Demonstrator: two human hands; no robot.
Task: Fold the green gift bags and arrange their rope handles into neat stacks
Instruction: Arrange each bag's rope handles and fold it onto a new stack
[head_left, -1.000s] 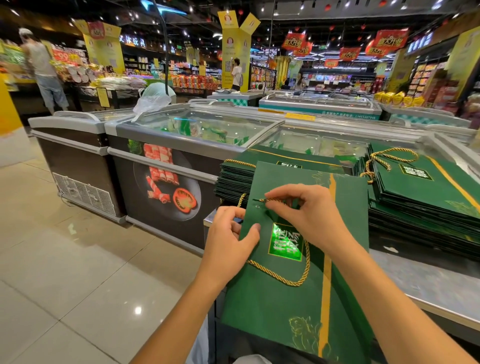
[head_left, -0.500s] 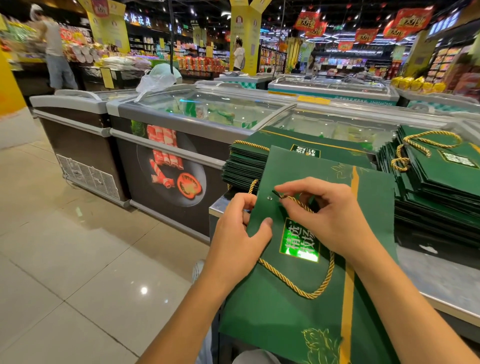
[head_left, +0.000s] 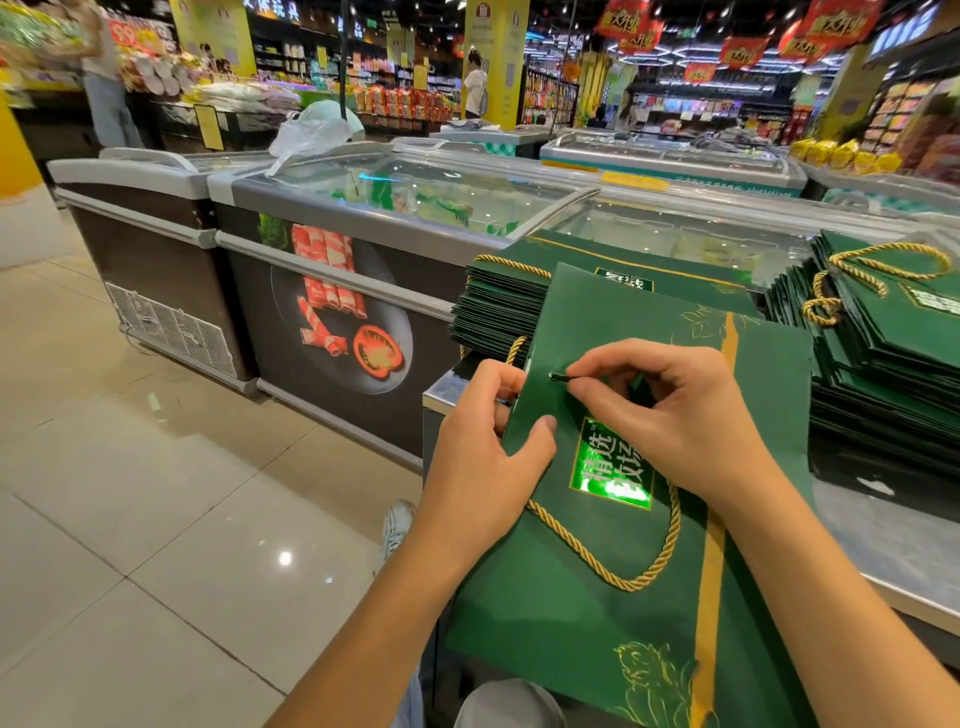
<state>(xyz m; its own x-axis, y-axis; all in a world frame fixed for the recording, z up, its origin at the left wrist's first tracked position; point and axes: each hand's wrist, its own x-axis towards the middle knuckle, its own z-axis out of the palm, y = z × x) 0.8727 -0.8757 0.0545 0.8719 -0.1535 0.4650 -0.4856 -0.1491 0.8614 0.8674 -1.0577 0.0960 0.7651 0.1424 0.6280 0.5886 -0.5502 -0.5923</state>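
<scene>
gift bag (head_left: 597, 587): dark green, gold stripe | rope handle (head_left: 618, 574): gold twist

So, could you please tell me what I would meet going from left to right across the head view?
Dark chest freezer → freezer with the meat picture → left hand → right hand → right-hand stack of green bags. The held bag and the other stack overlap the hands, so I left them out.

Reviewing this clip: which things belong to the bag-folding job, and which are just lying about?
Job:
green gift bag, edge gripped by the left hand
gold rope handle, tip pinched by the right hand
left bag stack
right bag stack

Lying about:
chest freezers
white plastic bag
red hanging banners
</scene>
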